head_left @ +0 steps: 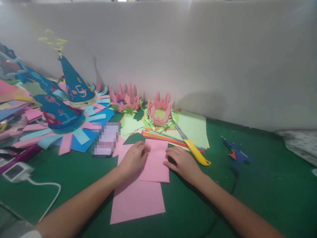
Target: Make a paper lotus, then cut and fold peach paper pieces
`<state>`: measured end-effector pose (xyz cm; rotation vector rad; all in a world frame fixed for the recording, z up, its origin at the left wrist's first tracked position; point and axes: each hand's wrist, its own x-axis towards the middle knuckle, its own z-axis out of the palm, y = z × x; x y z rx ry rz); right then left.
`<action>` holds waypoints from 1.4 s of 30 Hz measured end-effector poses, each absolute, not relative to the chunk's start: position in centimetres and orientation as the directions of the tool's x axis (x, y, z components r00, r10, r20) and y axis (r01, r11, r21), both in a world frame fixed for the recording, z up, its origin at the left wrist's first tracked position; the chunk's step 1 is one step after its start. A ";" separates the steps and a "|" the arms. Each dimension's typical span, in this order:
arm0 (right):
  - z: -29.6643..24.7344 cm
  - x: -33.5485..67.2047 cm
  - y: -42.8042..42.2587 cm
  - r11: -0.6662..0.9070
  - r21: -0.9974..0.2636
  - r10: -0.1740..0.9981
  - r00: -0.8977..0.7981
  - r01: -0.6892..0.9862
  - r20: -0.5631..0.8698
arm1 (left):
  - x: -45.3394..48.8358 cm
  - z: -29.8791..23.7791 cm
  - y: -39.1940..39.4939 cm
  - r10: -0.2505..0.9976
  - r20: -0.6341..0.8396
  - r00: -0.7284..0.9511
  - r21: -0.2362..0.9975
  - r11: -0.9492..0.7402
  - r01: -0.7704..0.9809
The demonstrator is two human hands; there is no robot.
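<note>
A folded pink sheet of paper (156, 165) lies in front of me, over a larger pink sheet (138, 205). My left hand (133, 157) has its fingers bent in on the left side of the folded paper, closed on it near the top. At the right edge, my right hand (183, 162) grips the same paper, with a gap showing between thumb and curled fingers. Just beyond my right hand is a yellow utility knife (195, 152), its blade end pointing up-left. Behind the paper sits a pink and green folded-paper lotus (159, 114).
A second paper lotus (125, 100) stands farther back beside blue cone hats (76, 84). A phone (106, 140) with a blurred screen lies left of my left hand. Coloured sheets (194, 124) are stacked behind the knife. A blue glue gun (235, 152) rests at right on the green table (272, 185).
</note>
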<state>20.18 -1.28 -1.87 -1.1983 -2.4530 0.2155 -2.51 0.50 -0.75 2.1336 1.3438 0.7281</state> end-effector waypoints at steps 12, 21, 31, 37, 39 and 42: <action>-1.7 18.3 -0.4 0.627 -0.332 0.779 -0.557 0.705 0.288 | -4.3 0.0 1.0 0.945 0.130 0.299 0.518 -0.322 0.792; -1.9 18.2 -0.3 0.616 -0.296 0.787 -0.556 0.730 0.265 | -4.4 0.3 1.1 0.910 0.164 0.381 0.269 -0.413 0.870; -1.9 18.5 -0.2 0.643 -0.287 0.765 -0.574 0.710 0.292 | -2.2 -1.8 0.3 0.691 0.223 0.687 0.426 -0.704 0.569; -1.5 18.9 -1.8 0.729 -0.248 0.679 -0.630 0.638 0.376 | -1.6 -1.4 -0.2 0.708 0.144 0.692 0.329 -0.694 0.641; -1.4 19.2 -2.7 0.772 -0.195 0.626 -0.674 0.605 0.392 | -1.6 -1.4 -0.3 0.704 0.134 0.697 0.300 -0.700 0.648; -1.1 19.7 -4.0 0.799 -0.168 0.591 -0.702 0.578 0.398 | -1.6 -1.8 -0.7 0.708 0.136 0.693 0.256 -0.701 0.665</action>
